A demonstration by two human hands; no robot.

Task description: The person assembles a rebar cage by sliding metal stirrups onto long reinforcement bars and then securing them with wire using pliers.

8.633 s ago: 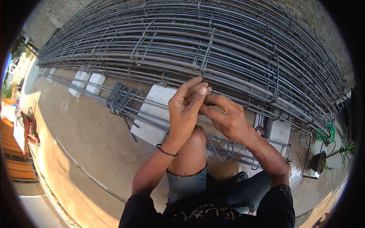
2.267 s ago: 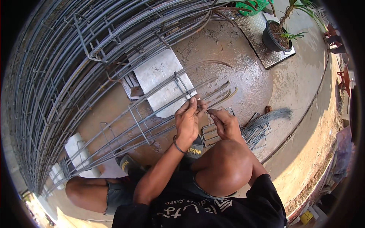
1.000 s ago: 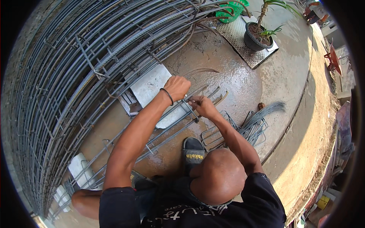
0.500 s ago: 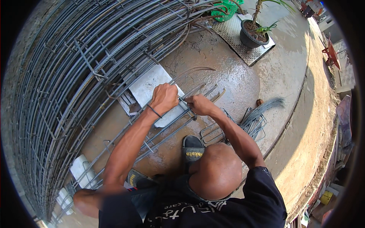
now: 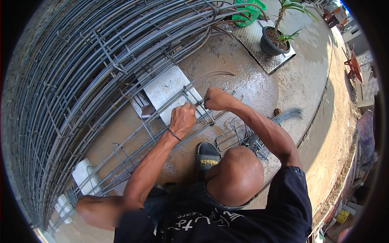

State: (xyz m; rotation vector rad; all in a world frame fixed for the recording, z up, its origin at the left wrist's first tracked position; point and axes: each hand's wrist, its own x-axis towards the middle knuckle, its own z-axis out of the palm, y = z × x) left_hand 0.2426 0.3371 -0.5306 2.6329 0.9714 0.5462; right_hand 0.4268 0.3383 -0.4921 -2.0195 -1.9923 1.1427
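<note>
A long, narrow rebar cage (image 5: pixel 185 88) slopes from the lower left up to the middle, its bars crossed by square stirrups. At a crossing near its upper end, both my hands are close together. My left hand (image 5: pixel 183 120) is closed, its fingertips at the joint; what they pinch is hidden. Just right of it, my right hand (image 5: pixel 217 99) makes a fist beside the same joint, and I cannot make out what is inside. Under the cage lies a pale flat slab (image 5: pixel 166 83).
A large stack of rebar cages (image 5: pixel 81 77) fills the left. Loose stirrups (image 5: pixel 231 139) and a bundle of thin wire (image 5: pixel 291 115) lie right of my sandalled foot (image 5: pixel 207 156). A potted plant (image 5: pixel 274 44) and green basket (image 5: pixel 248 14) stand at the back.
My left hand has moved down and slightly right, uncovering part of the cage. My right hand has risen a little and turned into a fist at the joint. The view has shifted slightly.
</note>
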